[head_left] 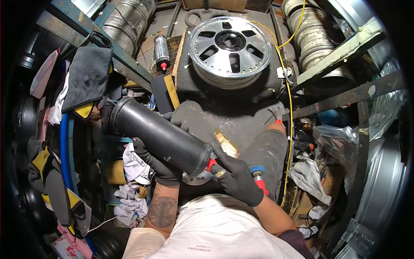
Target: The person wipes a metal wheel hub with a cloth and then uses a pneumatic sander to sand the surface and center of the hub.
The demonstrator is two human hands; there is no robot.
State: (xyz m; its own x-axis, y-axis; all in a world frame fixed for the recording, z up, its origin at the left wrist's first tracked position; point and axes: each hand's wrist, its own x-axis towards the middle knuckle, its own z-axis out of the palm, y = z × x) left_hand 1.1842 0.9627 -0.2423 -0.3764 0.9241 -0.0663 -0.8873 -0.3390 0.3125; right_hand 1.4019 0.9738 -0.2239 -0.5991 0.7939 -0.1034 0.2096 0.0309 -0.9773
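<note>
A large black bottle [157, 134] lies slanted across the front of my body, its red cap [210, 165] pointing down and to the right. In a dark glove, my left hand [157, 162] is wrapped round the bottle's underside, the thumb up along its near side. My right hand [239, 177], also gloved, closes at the red cap, with the index finger reaching along the bottle's end. A small air tool with a blue disc [257, 169] and red body rests by my right wrist. Part of a round metal piece [196, 178] shows beneath the bottle.
A polished wheel rim [230, 47] sits on a dark padded stand ahead. Left of it stands a clear bottle [161, 49] with a red cap. A yellow hose [288, 99] runs down the right. Metal racks, stacked rims [312, 39] and rags [308, 177] crowd both sides.
</note>
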